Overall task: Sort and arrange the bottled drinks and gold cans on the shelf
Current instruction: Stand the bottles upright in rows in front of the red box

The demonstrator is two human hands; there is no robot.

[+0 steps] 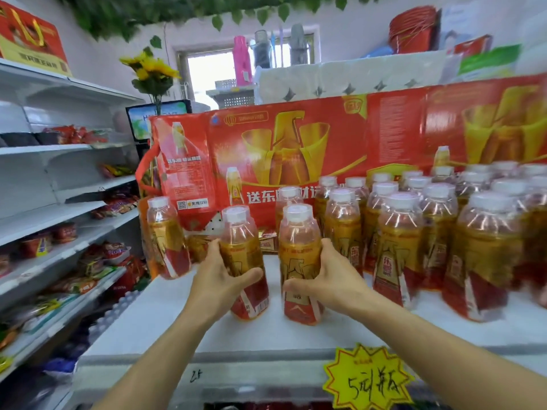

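My left hand (220, 272) wraps around the middle of one bottled drink (244, 263), thumb across the front of its gold label, fingers curled behind. My right hand (327, 275) grips a second bottle (300, 261) the same way, thumb in front and fingers round the far side. The two bottles stand upright, just beside each other with a gap between, on the white shelf top (165, 315) directly ahead of me.

To the right of my right hand, a crowd of the same white-capped bottles (414, 232) stands in close rows. To the left of my left hand one more bottle (167, 238) leans, tilted. Beyond both hands, red and gold gift boxes (284, 149) form a wall. Below my right forearm hangs a yellow starburst price tag (367, 380) on the shelf edge.
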